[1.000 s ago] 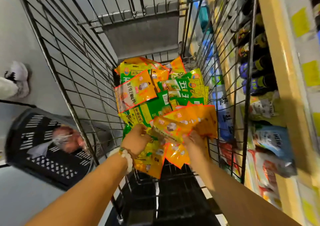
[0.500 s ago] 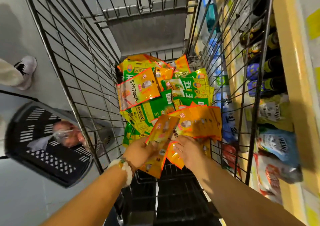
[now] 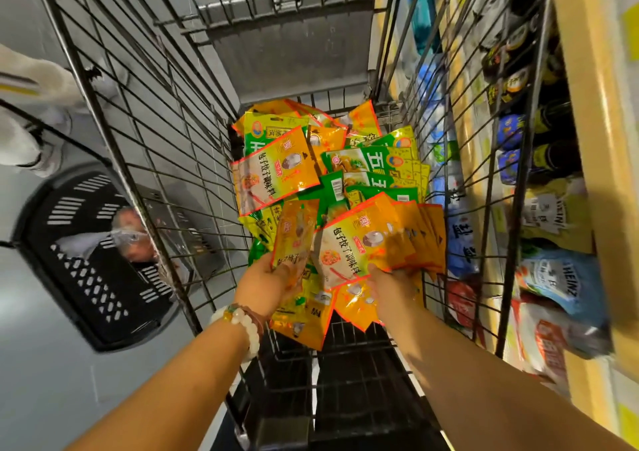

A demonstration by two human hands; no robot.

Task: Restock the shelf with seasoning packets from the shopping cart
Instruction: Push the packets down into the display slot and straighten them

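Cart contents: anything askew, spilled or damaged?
No damage or spill visible. The seasoning packets lie in a loose, jumbled heap in the cart, orange and green mixed at all angles. The hands hold orange ones: left hand one, right hand a fanned stack.

Seasoning packets (image 3: 332,174) in the shopping cart (image 3: 145,160), basket (image 3: 86,278) left, shelf (image 3: 594,160) right
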